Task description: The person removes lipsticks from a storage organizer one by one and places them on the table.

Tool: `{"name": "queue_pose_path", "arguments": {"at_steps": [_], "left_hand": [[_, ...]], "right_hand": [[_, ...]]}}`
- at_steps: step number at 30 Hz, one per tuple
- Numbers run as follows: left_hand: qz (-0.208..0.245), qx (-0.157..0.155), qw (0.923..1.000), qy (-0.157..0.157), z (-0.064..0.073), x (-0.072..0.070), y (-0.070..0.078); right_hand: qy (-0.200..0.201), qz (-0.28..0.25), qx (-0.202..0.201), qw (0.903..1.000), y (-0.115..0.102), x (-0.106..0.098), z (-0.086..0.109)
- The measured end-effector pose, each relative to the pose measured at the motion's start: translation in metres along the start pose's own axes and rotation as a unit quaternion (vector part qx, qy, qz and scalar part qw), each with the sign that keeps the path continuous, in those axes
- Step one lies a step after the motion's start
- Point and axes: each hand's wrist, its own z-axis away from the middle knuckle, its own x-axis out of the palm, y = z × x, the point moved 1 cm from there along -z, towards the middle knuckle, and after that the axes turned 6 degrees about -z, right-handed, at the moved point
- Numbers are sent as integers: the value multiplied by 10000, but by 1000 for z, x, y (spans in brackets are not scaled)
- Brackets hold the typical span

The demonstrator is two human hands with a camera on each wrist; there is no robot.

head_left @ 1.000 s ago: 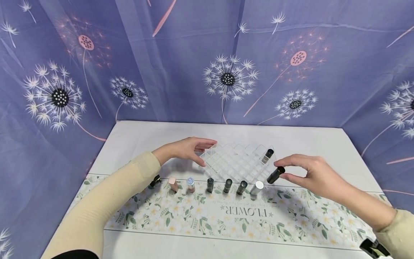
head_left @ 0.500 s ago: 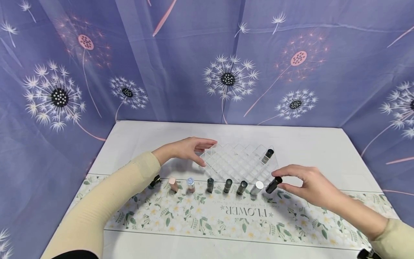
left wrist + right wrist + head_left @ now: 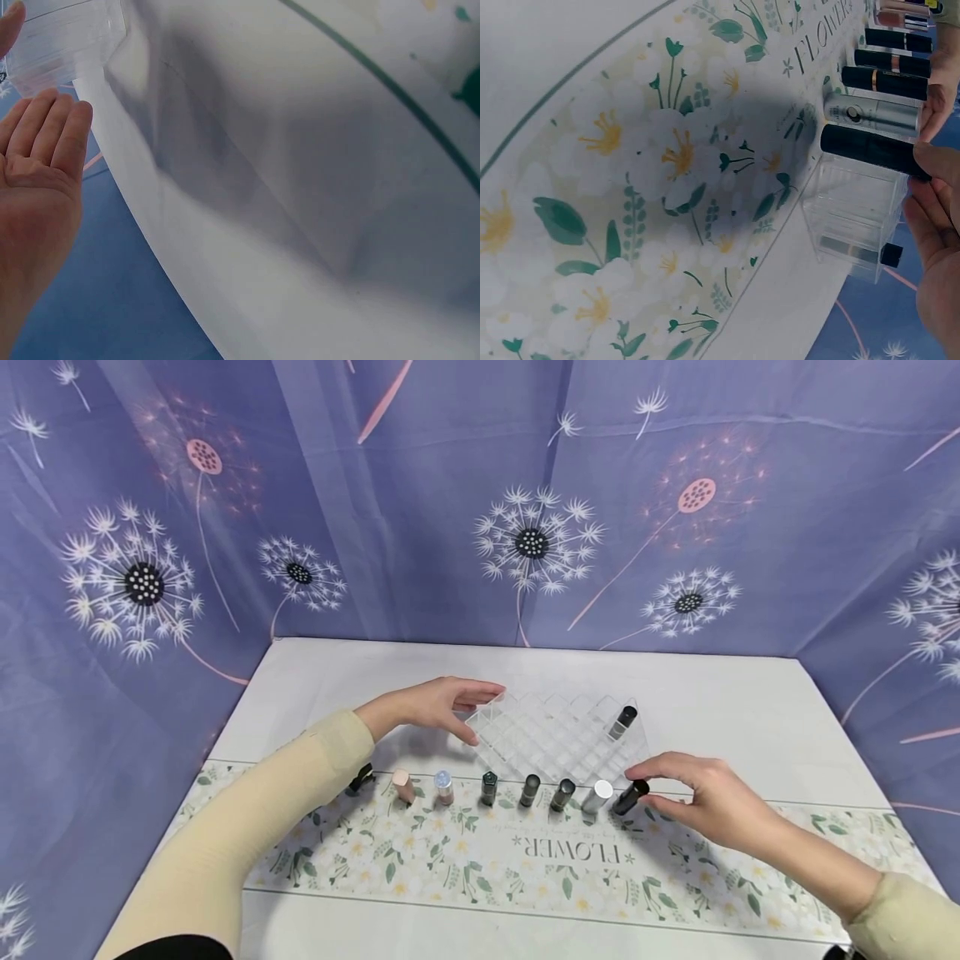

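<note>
My right hand (image 3: 716,800) pinches the top of a black lipstick tube (image 3: 630,797) between thumb and fingers. In the right wrist view this lipstick (image 3: 874,148) stands beside a silver tube (image 3: 874,112), its base close to the flowered mat. My left hand (image 3: 438,703) is at the left end of a clear lipstick organizer (image 3: 551,739), fingers straight, with thumb and fingertips at its two corners. In the left wrist view the palm (image 3: 45,180) shows, fingertips right at the organizer's wall (image 3: 67,45). One black-capped lipstick (image 3: 623,722) stands in the organizer's right end compartment.
Left of the silver tube, the row along the organizer's near side has several dark lipsticks (image 3: 529,790), a blue-capped one (image 3: 443,787) and a pink one (image 3: 402,786). The flowered mat (image 3: 450,860) crosses the white table (image 3: 720,693). A purple dandelion curtain (image 3: 420,527) encloses it.
My right hand has moved down and toward me with the black lipstick, bringing it beside the silver tube at the row's right end. The left hand and organizer have stayed in place.
</note>
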Motion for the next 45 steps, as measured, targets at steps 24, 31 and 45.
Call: {"name": "queue_pose_path", "arguments": {"at_steps": [24, 31, 45], "left_hand": [[-28, -8, 10000, 5, -1, 0, 0], [12, -55, 10000, -5, 2, 0, 3], [74, -33, 10000, -50, 2, 1, 6]], "right_hand": [[-61, 171, 49, 9998, 7, 4, 6], [-116, 131, 32, 9998, 6, 4, 6], [-98, 365, 175, 9991, 2, -10, 6]]}}
